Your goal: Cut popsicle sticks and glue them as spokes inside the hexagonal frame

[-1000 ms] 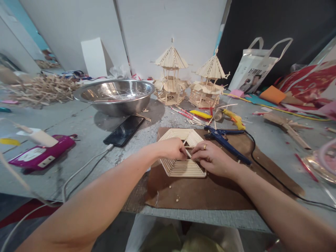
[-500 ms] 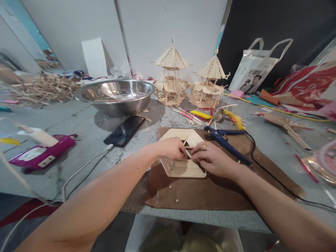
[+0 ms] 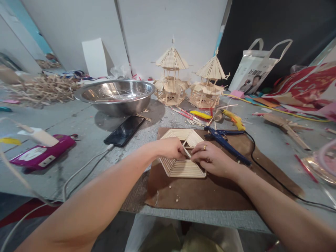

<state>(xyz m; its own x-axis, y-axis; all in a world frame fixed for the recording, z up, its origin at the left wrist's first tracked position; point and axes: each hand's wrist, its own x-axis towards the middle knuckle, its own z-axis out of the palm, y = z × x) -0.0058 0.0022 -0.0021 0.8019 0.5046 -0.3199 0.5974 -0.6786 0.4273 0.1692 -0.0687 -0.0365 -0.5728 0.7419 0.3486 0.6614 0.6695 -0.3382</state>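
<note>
The hexagonal wooden-stick frame [image 3: 187, 169] lay directly beneath both hands, on a brown board [image 3: 178, 196] covering part of the bench [image 3: 152, 126]. The left hand [image 3: 173, 148] had curled fingers and the right hand [image 3: 210, 156] bunched fingertips, at opposite ends of a short pale stick [image 3: 187, 152]; whether either gripped it could not be told. The left fingers had drawn back slightly, exposing more stick, which suggested fine adjustment. Beyond the right hand, an orange sheet [image 3: 265, 102] had sunk flat.
</note>
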